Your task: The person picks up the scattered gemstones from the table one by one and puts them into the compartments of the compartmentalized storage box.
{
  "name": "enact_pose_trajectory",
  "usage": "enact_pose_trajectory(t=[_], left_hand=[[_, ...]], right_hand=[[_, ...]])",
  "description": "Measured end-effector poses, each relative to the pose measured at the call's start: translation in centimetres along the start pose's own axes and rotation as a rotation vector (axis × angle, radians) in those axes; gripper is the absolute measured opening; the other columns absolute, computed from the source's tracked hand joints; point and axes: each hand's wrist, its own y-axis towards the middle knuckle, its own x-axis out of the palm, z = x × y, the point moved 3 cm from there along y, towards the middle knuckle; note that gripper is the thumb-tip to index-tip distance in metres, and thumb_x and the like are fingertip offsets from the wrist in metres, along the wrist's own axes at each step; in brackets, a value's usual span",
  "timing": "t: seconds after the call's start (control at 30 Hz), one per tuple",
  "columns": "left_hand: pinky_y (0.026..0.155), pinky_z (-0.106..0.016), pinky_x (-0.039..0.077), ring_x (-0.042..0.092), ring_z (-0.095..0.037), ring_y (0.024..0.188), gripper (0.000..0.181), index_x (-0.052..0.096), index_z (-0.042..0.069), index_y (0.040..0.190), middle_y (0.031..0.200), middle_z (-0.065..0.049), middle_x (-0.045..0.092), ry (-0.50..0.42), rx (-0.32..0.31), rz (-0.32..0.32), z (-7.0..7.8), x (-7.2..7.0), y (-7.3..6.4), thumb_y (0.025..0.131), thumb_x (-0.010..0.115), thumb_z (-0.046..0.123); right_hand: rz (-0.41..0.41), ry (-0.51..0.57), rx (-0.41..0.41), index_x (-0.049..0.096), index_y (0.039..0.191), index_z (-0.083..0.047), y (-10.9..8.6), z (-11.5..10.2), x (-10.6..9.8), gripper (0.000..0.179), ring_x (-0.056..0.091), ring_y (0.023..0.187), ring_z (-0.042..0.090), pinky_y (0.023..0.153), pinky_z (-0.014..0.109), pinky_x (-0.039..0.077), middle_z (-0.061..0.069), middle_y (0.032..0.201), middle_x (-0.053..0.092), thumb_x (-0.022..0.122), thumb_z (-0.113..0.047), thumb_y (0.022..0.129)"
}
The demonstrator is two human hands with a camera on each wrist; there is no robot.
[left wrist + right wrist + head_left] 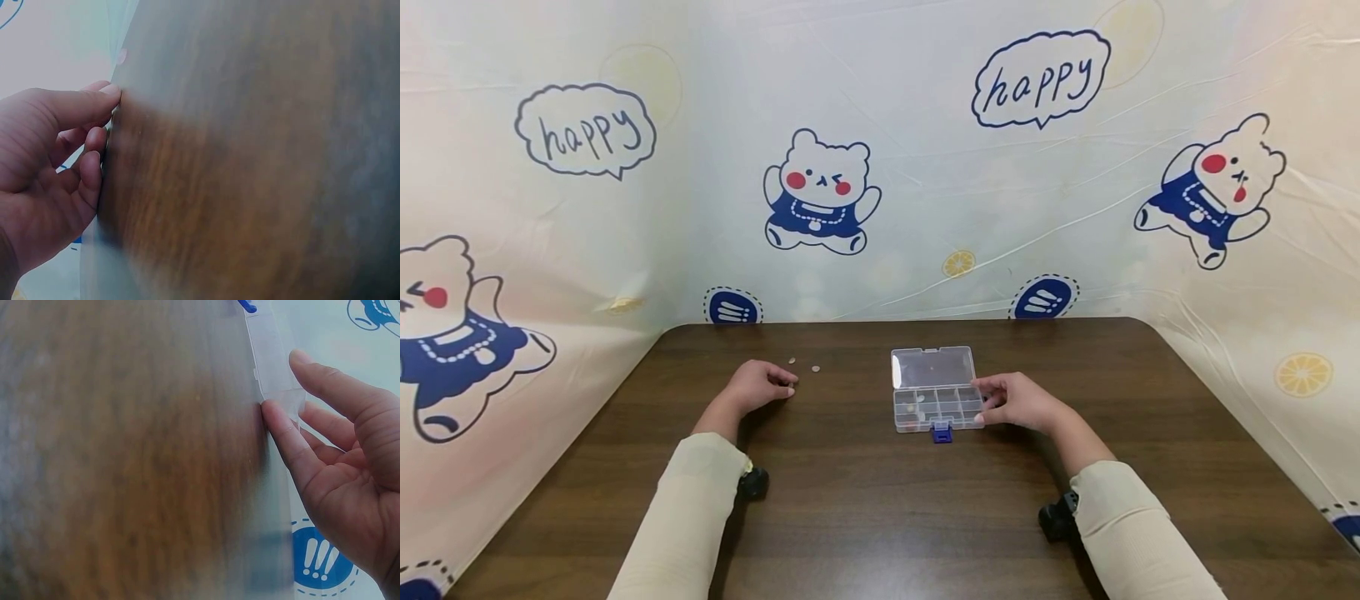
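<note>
A clear plastic compartment box (928, 417) stands on the brown table with its lid (934, 367) raised and a blue latch (942, 432) at the front. Small pale pieces show in its left compartments, too small to identify. My right hand (1022, 402) grips the box's right end between thumb and fingers; the box's end (265, 353) also appears in the right wrist view. Off to the left, my left hand (762, 384) has thumb and fingertips together at the tabletop; anything between them is hidden. Two small flat pieces, one disc (792, 361) and another disc (816, 368), lie just beyond its fingertips.
The brown wooden table (850, 500) ends at a back edge close behind the box. A patterned cloth (917, 200) with bears and lettering hangs behind and on both sides. A dark wrist camera (754, 483) sits on my left wrist, another camera (1058, 517) on my right.
</note>
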Motion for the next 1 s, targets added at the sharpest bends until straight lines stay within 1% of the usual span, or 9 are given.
enact_pose_trajectory(t=[0.23, 0.53, 0.7, 0.87, 0.93, 1.0], left_hand=[[0.098, -0.050, 0.043, 0.058, -0.030, 0.108, 0.018, 0.077, 0.012, 0.105, 0.113, -0.013, 0.068, 0.017, 0.006, 0.008, -0.14, -0.03, 0.12, 0.088, 0.074, 0.015], [0.097, -0.050, 0.044, 0.059, -0.028, 0.104, 0.016, 0.077, 0.012, 0.103, 0.109, -0.010, 0.070, -0.020, -0.022, 0.014, -0.58, -0.06, 0.05, 0.087, 0.073, 0.009], [0.097, -0.050, 0.044, 0.059, -0.029, 0.104, 0.014, 0.078, 0.012, 0.100, 0.108, -0.011, 0.070, -0.017, -0.014, 0.020, -0.52, 0.06, 0.05, 0.088, 0.072, 0.009], [0.098, -0.051, 0.044, 0.058, -0.029, 0.105, 0.014, 0.077, 0.012, 0.101, 0.109, -0.011, 0.068, -0.028, -0.029, 0.025, -0.57, -0.02, -0.11, 0.090, 0.070, 0.009], [0.096, -0.049, 0.045, 0.058, -0.028, 0.101, 0.016, 0.076, 0.011, 0.103, 0.106, -0.010, 0.068, -0.048, -0.036, 0.028, -0.59, -0.05, -0.15, 0.089, 0.071, 0.009], [0.094, -0.047, 0.047, 0.057, -0.027, 0.097, 0.018, 0.075, 0.010, 0.106, 0.102, -0.009, 0.067, -0.049, -0.027, 0.028, -0.54, -0.08, -0.15, 0.088, 0.072, 0.009]], right_hand=[[0.004, 0.001, -0.008, 0.053, 0.137, 0.001, 0.06, 0.15, 0.01, 0.069, 0.062, 0.089, 0.020, 0.080, 0.032, 0.052, 0.010, 0.107, 0.066, 0.084, -0.018, 0.078], [-0.005, 0.000, -0.015, 0.052, 0.137, 0.002, 0.03, -0.04, -0.01, 0.070, 0.062, 0.089, 0.020, 0.079, 0.031, 0.053, 0.009, 0.104, 0.067, 0.084, -0.017, 0.078], [-0.001, 0.001, -0.015, 0.052, 0.137, 0.003, 0.07, 0.03, -0.02, 0.070, 0.061, 0.089, 0.020, 0.079, 0.031, 0.053, 0.010, 0.105, 0.067, 0.084, -0.017, 0.077], [-0.004, 0.007, -0.013, 0.052, 0.137, 0.003, 0.08, 0.06, 0.02, 0.070, 0.062, 0.089, 0.020, 0.079, 0.031, 0.053, 0.010, 0.106, 0.067, 0.084, -0.017, 0.077], [-0.003, 0.009, -0.013, 0.052, 0.137, 0.002, 0.07, 0.05, 0.02, 0.070, 0.062, 0.089, 0.020, 0.079, 0.032, 0.053, 0.010, 0.106, 0.067, 0.084, -0.017, 0.077], [-0.001, 0.009, -0.014, 0.052, 0.137, 0.002, 0.05, 0.02, -0.01, 0.070, 0.062, 0.089, 0.020, 0.080, 0.032, 0.053, 0.010, 0.106, 0.067, 0.084, -0.017, 0.077]])
